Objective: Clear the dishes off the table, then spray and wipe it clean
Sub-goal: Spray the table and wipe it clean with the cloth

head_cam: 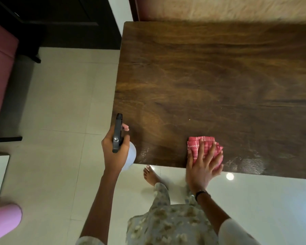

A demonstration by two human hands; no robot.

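The dark wooden table fills the upper right, with no dishes on it. My right hand presses flat on a folded red checked cloth at the table's near edge. A wet streak shines on the wood just right of the cloth. My left hand grips a spray bottle with a black trigger head at the table's near left corner. The bottle's pale body is mostly hidden under that hand.
Glossy white floor tiles lie left of and in front of the table. A dark red seat stands at far left, a pink object at bottom left. A beige surface borders the table's far side. My bare foot is under the near edge.
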